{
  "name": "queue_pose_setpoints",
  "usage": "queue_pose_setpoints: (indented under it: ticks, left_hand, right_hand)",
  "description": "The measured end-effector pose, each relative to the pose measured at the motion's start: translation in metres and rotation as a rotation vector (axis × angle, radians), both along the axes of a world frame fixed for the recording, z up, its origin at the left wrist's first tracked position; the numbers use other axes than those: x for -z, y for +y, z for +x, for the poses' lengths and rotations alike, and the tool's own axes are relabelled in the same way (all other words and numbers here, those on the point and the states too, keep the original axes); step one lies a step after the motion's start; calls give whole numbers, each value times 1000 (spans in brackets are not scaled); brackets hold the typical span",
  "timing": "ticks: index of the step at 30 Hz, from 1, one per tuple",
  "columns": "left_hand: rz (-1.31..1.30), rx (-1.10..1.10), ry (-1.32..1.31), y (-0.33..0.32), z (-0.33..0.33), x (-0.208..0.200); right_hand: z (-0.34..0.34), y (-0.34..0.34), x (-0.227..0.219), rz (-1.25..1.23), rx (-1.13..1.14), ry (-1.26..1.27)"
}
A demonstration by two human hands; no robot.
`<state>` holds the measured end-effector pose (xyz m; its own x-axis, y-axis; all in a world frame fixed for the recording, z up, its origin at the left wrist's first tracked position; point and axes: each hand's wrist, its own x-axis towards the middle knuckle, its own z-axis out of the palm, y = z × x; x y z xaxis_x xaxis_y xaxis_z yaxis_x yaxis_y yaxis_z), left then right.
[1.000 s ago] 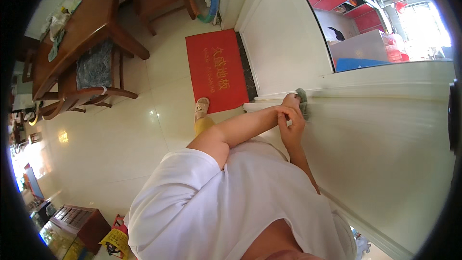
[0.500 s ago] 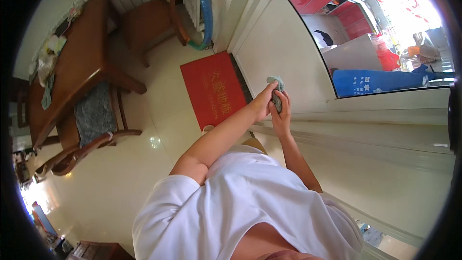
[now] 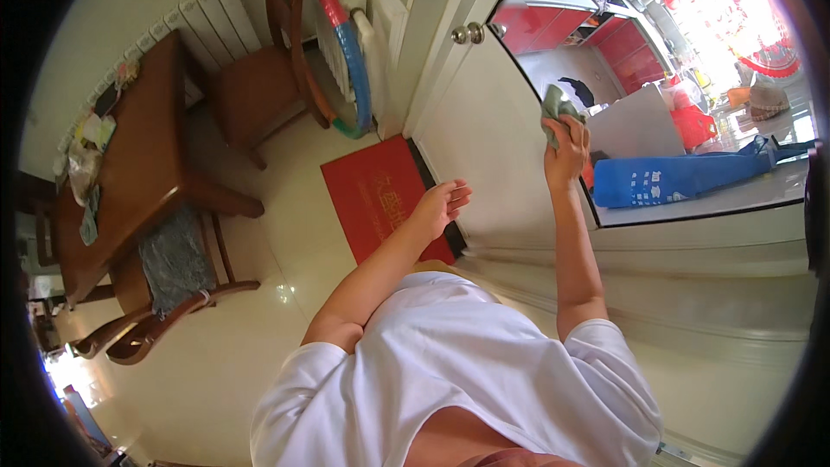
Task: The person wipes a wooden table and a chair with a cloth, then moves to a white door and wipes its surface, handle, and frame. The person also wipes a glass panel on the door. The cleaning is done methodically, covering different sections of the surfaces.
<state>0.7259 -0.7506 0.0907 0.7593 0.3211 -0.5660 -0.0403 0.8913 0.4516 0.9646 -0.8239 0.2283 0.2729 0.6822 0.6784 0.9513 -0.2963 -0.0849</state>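
My right hand [image 3: 567, 149] is closed on a grey-green cloth [image 3: 562, 104], raised at the edge of the door's glass pane [image 3: 605, 134]. Whether the cloth touches the glass I cannot tell. Part of the cloth bunches out above the fingers. My left hand [image 3: 443, 207] hangs in front of my body with nothing in it, its fingers loosely bent and apart. It is nearest to the lower white panel of the door [image 3: 471, 138]. A round metal knob [image 3: 468, 33] sits on the door beyond both hands.
A red mat [image 3: 363, 195] lies on the tiled floor by the door. To the left stand a brown wooden table [image 3: 147, 147], chairs [image 3: 259, 95] and a coloured hoop [image 3: 350, 52]. Behind the glass show red cabinets [image 3: 622, 43] and a blue bag [image 3: 666, 180].
My hands have parted. The right one has moved up and right to the glass with the cloth; the left has let go of it and drawn back down and left.
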Motion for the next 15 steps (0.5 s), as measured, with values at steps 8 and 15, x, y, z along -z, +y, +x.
queue_pose_setpoints:
  ticks: [8, 15]
  left_hand:
    - [24, -111, 23, 53, 67, -4]
    - [22, -25, -32, 58, 107, -5]
  right_hand:
    - [59, 28, 87, -414, 121, -131]
    - [98, 143, 64, -420, -105, -345]
